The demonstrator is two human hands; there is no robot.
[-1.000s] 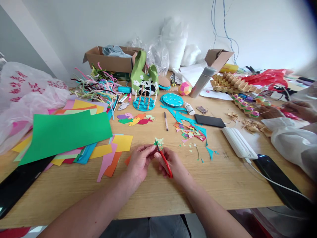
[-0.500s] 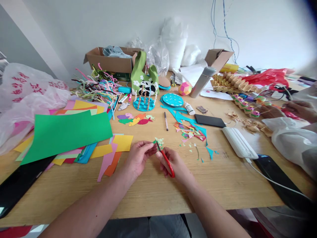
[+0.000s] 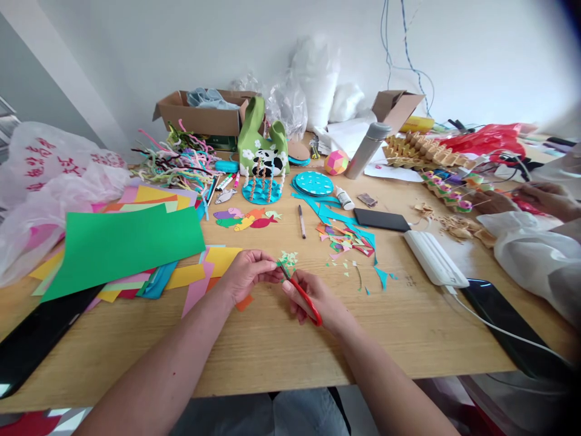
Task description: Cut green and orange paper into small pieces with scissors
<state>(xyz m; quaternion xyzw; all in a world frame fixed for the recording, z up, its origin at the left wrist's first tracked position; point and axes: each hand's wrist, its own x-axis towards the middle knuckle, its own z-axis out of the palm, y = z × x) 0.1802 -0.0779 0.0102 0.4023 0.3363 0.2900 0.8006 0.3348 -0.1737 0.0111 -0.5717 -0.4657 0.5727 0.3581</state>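
My right hand [image 3: 324, 301] is closed around a pair of red-handled scissors [image 3: 311, 306], whose blades point up and to the left. My left hand [image 3: 249, 272] pinches a small piece of green paper [image 3: 278, 264] at the blade tips; the fingers mostly hide it. Just beyond the tips lies a little heap of pale green paper bits [image 3: 289, 259]. Several cut-out paper fish [image 3: 264, 223] in different colours lie farther back. A large green sheet [image 3: 136, 251] tops the stack of coloured papers on the left.
Coloured scraps [image 3: 347, 239], a pen [image 3: 302, 221], a glue bottle [image 3: 345, 198] and a black power bank [image 3: 381, 220] lie beyond my right hand. A white charger [image 3: 436, 259] with a cable sits farther right. Another person's hand [image 3: 551, 200] works at the right edge.
My left hand has shifted a little left and up, uncovering an orange scrap below it. The scissors stay at the green paper, and the view has turned slightly.
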